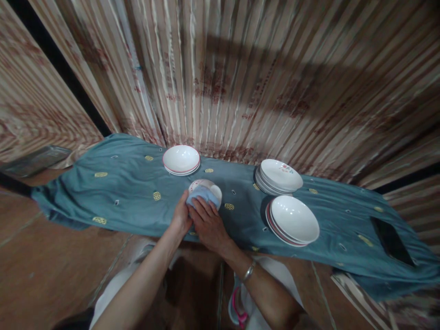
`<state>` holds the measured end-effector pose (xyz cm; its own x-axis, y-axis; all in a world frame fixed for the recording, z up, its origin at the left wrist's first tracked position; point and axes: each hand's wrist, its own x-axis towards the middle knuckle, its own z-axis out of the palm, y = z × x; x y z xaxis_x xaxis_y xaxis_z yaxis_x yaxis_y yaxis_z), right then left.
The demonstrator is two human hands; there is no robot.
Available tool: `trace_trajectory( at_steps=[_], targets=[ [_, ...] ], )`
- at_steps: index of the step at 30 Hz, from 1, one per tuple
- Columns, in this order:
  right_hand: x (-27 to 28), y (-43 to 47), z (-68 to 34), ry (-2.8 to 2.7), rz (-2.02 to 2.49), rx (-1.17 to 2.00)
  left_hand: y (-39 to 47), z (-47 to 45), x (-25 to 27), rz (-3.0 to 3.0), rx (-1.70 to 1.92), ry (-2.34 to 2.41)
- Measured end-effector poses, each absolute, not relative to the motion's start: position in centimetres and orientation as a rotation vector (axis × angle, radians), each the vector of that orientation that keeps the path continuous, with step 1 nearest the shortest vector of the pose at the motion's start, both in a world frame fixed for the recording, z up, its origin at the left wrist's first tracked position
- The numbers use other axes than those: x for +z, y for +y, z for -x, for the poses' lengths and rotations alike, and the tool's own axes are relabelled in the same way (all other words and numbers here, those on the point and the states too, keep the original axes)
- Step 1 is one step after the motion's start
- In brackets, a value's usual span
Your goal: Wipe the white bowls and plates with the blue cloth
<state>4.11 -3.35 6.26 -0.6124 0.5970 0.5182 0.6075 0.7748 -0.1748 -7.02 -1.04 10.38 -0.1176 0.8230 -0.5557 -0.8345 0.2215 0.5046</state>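
A small white dish (216, 190) with a reddish pattern near its rim is in front of me at the middle of the cloth-covered table. My left hand (181, 213) grips its left edge, fingers partly hidden behind it. Over the dish lies a folded light-blue cloth (205, 194), which my right hand (208, 224) presses against the inner face with its fingers bent over it. Cloth and fingers cover much of the dish, so its depth is hard to judge.
Red-rimmed white bowls (181, 158) are stacked behind the dish. To the right stand a stack of flower-patterned plates (280, 174) and a nearer stack of white bowls (295, 219). A dark phone (392, 240) lies on the green tablecloth (137, 183). A striped curtain (220, 91) hangs close behind.
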Motion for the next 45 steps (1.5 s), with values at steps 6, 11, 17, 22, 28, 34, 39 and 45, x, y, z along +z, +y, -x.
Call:
trace_trajectory(
  at_steps=[6, 11, 17, 22, 28, 34, 39, 45],
  targets=[
    [8.6, -2.4, -4.8, -2.3, 0.956, 0.027, -1.1, 6.0, 11.1, -0.068, 1.452, 1.063],
    [9.5, -1.3, -5.5, -2.206, 1.008, 0.158, -0.8, 5.8, 10.4, -0.202, 1.48, 0.972],
    [9.7, 0.4, -6.7, -2.013, 1.081, 0.339, -0.7, 5.8, 9.8, -0.312, 1.479, 0.937],
    [9.7, 0.9, -7.1, -1.866, 1.08, 0.511, -0.7, 5.8, 9.8, -0.323, 1.475, 0.945],
    [8.8, 1.4, -7.5, -1.652, 1.149, 0.681, -0.7, 5.9, 10.1, -0.251, 1.444, 0.956],
    [7.1, 1.7, -7.7, -1.529, 1.22, 0.778, -0.5, 6.1, 9.6, -0.158, 1.475, 0.956],
    [6.0, 0.9, -7.6, -1.621, 1.216, 0.7, -0.5, 6.2, 9.5, -0.096, 1.465, 0.954],
    [5.7, 0.0, -7.7, -1.773, 1.171, 0.583, -0.3, 6.3, 9.6, -0.069, 1.477, 0.983]
  ],
)
